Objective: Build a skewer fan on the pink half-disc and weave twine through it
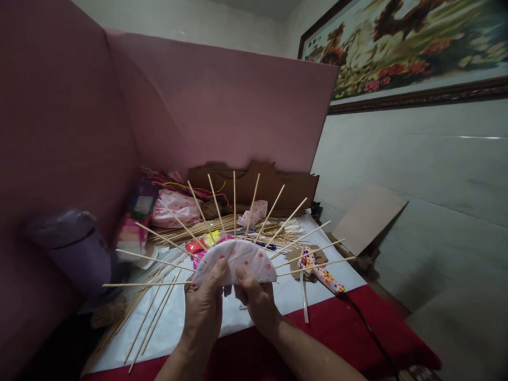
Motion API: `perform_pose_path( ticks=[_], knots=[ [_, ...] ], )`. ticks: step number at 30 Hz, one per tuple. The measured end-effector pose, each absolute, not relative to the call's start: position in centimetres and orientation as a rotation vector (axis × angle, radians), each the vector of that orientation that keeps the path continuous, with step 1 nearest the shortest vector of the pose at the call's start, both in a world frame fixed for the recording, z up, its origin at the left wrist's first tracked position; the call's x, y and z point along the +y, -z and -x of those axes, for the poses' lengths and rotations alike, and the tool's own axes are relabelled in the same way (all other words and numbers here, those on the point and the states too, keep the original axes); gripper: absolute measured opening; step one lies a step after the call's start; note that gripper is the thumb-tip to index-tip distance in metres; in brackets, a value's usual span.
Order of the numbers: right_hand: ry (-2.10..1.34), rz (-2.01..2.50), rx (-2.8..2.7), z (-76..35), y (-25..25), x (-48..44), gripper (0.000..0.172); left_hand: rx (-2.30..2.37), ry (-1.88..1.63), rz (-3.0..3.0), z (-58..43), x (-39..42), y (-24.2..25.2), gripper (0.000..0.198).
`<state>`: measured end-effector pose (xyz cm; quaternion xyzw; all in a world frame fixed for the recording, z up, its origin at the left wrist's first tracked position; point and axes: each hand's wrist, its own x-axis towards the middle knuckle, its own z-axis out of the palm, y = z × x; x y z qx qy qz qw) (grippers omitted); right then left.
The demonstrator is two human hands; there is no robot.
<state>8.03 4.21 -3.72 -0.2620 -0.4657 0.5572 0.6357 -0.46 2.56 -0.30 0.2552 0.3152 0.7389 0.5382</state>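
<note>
A half-round piece covered in white cloth with red dots [252, 254] is held up over the table, its flat side toward me. Several thin wooden sticks [234, 203] fan out from its curved edge. My left hand [206, 294] grips the lower left of the piece, thumb on its front face. On the lower right, my right hand [256, 296] grips it the same way. The other fingers of both hands are mostly hidden behind it. Right of the piece, a flower-patterned hot glue gun [322, 270] lies on the table, a glue stick [304, 300] beside it.
White sheeting [172, 335] and red cloth [358, 322] cover the table. Loose sticks [153, 320] lie at the left, with a bundle [181, 229] behind. Dotted fabric [176, 209] and cardboard [295, 189] stand at the back. A power cord [369, 330] trails off the right side. A purple bin [80, 256] stands left.
</note>
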Motion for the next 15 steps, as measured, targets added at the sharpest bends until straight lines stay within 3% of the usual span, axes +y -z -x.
perform_pose_path(
  ticks=[15],
  knots=[
    [-1.210, 0.620, -0.870, -8.30, 4.09, 5.03, 0.037, 0.785, -1.834, -0.563, 0.62, 2.66, 0.12, 0.028]
  ],
)
